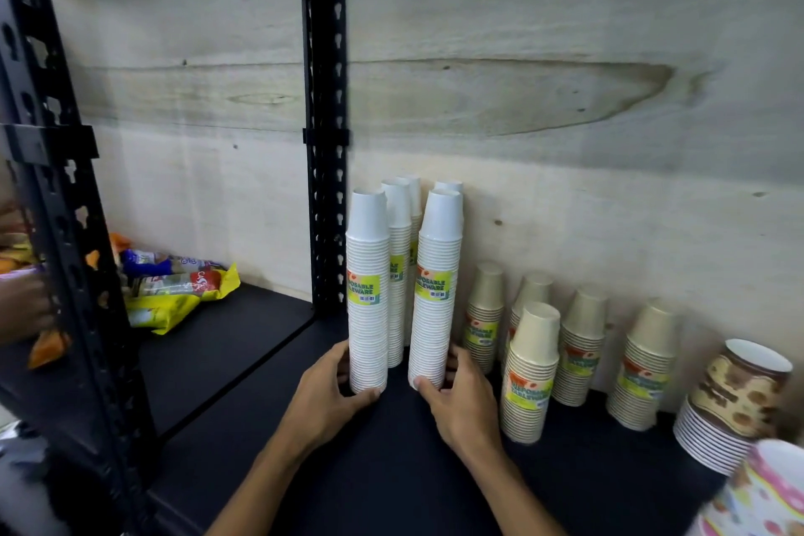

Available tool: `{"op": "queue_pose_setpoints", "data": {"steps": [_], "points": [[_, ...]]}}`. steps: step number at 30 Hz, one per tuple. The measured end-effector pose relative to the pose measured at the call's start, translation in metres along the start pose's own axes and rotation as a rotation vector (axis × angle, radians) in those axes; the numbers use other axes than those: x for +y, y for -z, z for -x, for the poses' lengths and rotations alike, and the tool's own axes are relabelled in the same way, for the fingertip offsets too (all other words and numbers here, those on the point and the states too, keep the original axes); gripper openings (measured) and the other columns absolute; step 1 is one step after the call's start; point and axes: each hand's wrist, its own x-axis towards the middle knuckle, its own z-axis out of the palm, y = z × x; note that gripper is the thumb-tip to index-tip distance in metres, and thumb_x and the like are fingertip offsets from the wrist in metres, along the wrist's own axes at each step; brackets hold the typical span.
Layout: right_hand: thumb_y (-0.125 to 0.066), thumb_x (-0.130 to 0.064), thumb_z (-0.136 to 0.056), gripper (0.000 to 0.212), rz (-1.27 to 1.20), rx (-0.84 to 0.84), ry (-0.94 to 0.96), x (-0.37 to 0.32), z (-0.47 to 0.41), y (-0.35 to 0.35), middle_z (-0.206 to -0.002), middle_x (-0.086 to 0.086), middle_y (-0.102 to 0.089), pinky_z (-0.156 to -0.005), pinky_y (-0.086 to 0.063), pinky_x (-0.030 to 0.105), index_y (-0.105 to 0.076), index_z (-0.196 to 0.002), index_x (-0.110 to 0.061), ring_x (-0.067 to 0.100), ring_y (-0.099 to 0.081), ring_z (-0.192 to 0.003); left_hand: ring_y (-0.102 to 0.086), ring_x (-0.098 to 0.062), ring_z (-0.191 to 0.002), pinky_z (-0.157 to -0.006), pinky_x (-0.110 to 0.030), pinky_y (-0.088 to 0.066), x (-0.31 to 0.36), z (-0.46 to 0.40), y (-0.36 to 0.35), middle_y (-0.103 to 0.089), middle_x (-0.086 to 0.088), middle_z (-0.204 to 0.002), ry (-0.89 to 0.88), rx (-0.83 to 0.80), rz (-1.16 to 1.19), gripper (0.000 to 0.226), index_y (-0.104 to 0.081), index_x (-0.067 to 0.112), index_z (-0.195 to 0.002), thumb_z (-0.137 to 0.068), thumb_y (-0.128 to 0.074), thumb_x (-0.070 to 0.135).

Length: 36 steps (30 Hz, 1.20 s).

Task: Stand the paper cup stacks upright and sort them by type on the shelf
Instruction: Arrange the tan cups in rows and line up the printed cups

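1. Two bare forearms are seen rising from the bottom edge, reaching onto the black shelf [391, 470].
2. Beyond the black upright post [324, 122], on the neighbouring shelf bay at far left, snack packets [178, 287] in yellow, red and blue wrappers are seen lying flat.
3. The left hand [335, 387] is curled round the base of the front-left white cup stack [369, 296], with the thumb laid across its lowest rims.
4. That stack is held upright on the shelf, just right of the post; further white stacks [400, 239] are stood close behind it against the wooden back panel [565, 100].
5. The right hand [457, 396] is wrapped round the base of the front-right white cup stack [437, 287], which is also upright; the two hands are kept apart, one per stack.
6. Shorter beige cup stacks [533, 370] with green labels are stood upright to the right of the white group, some near the back panel and one further forward.
7. At far right a patterned brown cup stack [735, 400] is seen leaning, and a pink-patterned cup stack [761, 500] is cut off by the corner and blurred.
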Motion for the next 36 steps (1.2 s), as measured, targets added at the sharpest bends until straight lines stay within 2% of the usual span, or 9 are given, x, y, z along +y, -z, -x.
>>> {"op": "queue_pose_setpoints", "data": {"steps": [5, 10, 19, 23, 28, 36], "points": [[-0.078, -0.041, -0.075, 0.063, 0.018, 0.015, 0.009, 0.0018, -0.0019, -0.0020, -0.122, -0.005, -0.066, -0.091, -0.055, 0.040, -0.051, -0.130, -0.023, 0.015, -0.064, -0.109, -0.057, 0.014, -0.099, -0.079, 0.001, -0.042, -0.0020, 0.0003, 0.0003, -0.059, 0.029, -0.106, 0.017, 0.010, 0.006, 0.071, -0.047, 0.031, -0.134, -0.073, -0.083, 0.023], [-0.076, -0.037, -0.078, 0.065, 0.033, 0.001, 0.026, 0.0040, -0.0018, -0.0028, -0.128, -0.004, -0.062, -0.094, -0.054, 0.040, -0.047, -0.135, -0.021, 0.015, -0.061, -0.114, -0.059, 0.008, -0.102, -0.080, -0.002, -0.043, -0.0048, -0.0008, -0.0008, -0.060, 0.025, -0.109, 0.020, 0.003, -0.020, 0.071, -0.047, 0.028, -0.135, -0.074, -0.082, 0.021], [-0.075, -0.038, -0.081, 0.062, 0.056, 0.012, 0.027, 0.0068, -0.0056, -0.0048, -0.126, -0.002, -0.063, -0.094, -0.053, 0.039, -0.049, -0.133, -0.019, 0.016, -0.061, -0.113, -0.059, 0.007, -0.104, -0.091, -0.009, -0.045, -0.0075, -0.0021, -0.0012, -0.062, 0.024, -0.112, 0.018, -0.006, -0.019, 0.070, -0.046, 0.033, -0.135, -0.076, -0.081, 0.023], [-0.073, -0.038, -0.083, 0.062, 0.082, 0.021, 0.031, 0.0065, -0.0070, -0.0057, -0.129, -0.002, -0.062, -0.097, -0.051, 0.038, -0.047, -0.136, -0.019, 0.016, -0.059, -0.117, -0.055, 0.012, -0.105, -0.088, -0.004, -0.041, -0.0062, -0.0012, -0.0010, -0.060, 0.031, -0.111, -0.022, -0.019, -0.063, 0.069, -0.042, 0.042, -0.137, -0.079, -0.077, 0.026], [-0.069, -0.040, -0.087, 0.067, 0.110, 0.023, 0.044, 0.0054, -0.0060, -0.0058, -0.135, 0.000, -0.060, -0.100, -0.049, 0.037, -0.041, -0.143, -0.019, 0.018, -0.058, -0.121, -0.056, 0.009, -0.110, -0.099, -0.017, -0.045, -0.0070, -0.0030, -0.0019, -0.061, 0.027, -0.119, -0.074, -0.039, -0.087, 0.070, -0.041, 0.042, -0.140, -0.080, -0.074, 0.027], [-0.067, -0.039, -0.089, 0.053, 0.135, 0.019, 0.074, 0.0036, -0.0049, -0.0040, -0.128, -0.002, -0.064, -0.095, -0.049, 0.035, -0.047, -0.134, -0.021, 0.019, -0.060, -0.116, -0.055, 0.007, -0.110, -0.093, -0.010, -0.044, -0.0057, -0.0020, -0.0033, -0.056, 0.023, -0.123, -0.068, -0.014, -0.073, 0.069, -0.041, 0.040, -0.138, -0.081, -0.075, 0.022]]}}
